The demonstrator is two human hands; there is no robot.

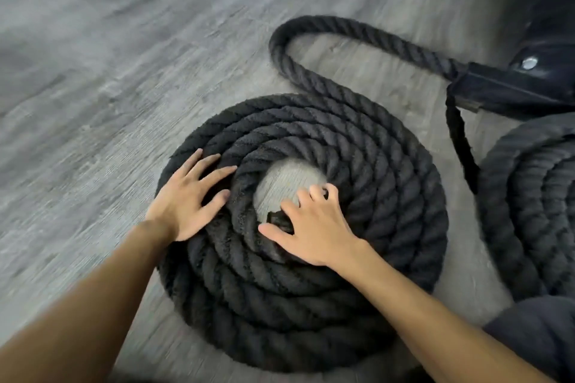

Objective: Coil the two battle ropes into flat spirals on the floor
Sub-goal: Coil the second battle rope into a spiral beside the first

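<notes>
A thick black battle rope (389, 183) lies in a flat spiral of several turns on the grey floor, with a bare patch of floor at its centre. My left hand (189, 199) rests flat on the spiral's left turns, fingers spread. My right hand (311, 224) lies on the inner turns, fingers curled at the rope's inner end by the centre hole. The rope's free length (298, 71) loops from the spiral's top toward a black anchor at the right. A second coiled rope (535, 208) lies at the right edge, partly cut off.
A black metal anchor base (510, 87) with a shiny bolt sits at the upper right, with both ropes running to it. Grey wood-look floor (124, 56) spreads to the left and top. A dark cloth-covered knee (538, 333) shows at the lower right.
</notes>
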